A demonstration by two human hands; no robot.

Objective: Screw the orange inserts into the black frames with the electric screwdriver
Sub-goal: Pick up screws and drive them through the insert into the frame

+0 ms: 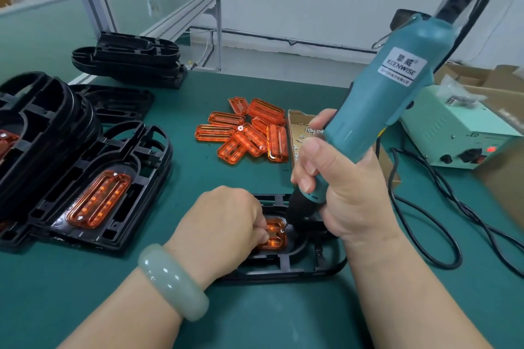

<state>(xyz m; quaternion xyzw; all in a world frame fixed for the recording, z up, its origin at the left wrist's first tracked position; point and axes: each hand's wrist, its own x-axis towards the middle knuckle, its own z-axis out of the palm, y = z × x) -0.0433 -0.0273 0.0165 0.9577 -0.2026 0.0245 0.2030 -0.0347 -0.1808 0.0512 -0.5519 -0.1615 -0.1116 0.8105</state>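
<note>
The right hand (pixel 326 178) is wrapped round the lower barrel of the screwdriver (pixel 391 88), fingers and thumb curled tight. The tool leans towards the upper right, and its dark nose points down at a screw at the right edge of the insert (pixel 276 238). That insert sits in the recess of the frame (pixel 312 269), which lies flat on the table (pixel 255 314) straight in front of the person. The left hand (pixel 224 224) has its fingers curled down and holds the insert in its seat with the fingertips, just beside the bit.

The insert looks like thin, clear, glossy plastic. It is probably light and stiff but apt to slide or crack, so it is best held at its rim, away from the screw holes. The frame looks rigid and ribbed, and its flat underside should steady it. The screwdriver seems heavy at the top, with a cable trailing from it, so the low grip near the nose suits aiming.

Loose inserts (pixel 249 130) lie piled further back, beside a cardboard tray of screws (pixel 300 133). On the left lies a frame with an insert already fitted (pixel 93 195).
</note>
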